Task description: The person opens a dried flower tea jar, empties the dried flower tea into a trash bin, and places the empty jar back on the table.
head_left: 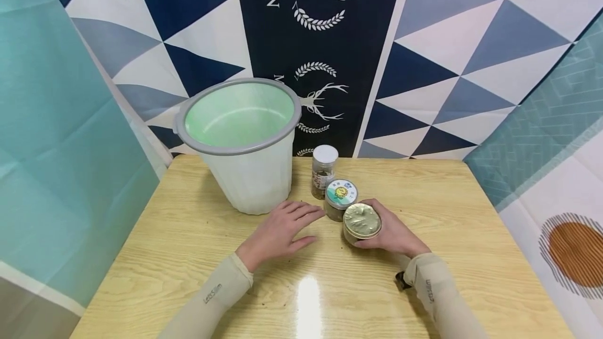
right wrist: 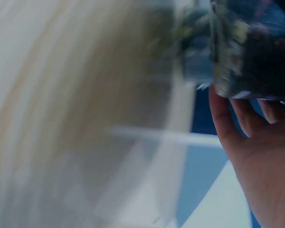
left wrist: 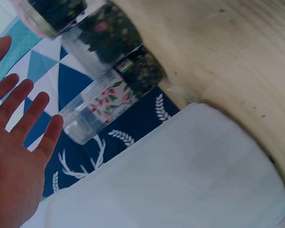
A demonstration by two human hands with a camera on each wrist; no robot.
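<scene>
Beige sleeves (head_left: 219, 294) lie nearest, left hand (head_left: 282, 232) spread, right hand (head_left: 393, 232) gripping the gold-topped jar (head_left: 361, 221), probably light, rigid and slick, best held round its sides.

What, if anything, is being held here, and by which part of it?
The gold-topped jar is held in the right hand, gripped around its side. The left hand holds nothing.

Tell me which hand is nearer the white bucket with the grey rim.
Left. The left hand is close to the near side of the bucket; the right hand is farther off to the right, holding the gold-topped jar.
</scene>
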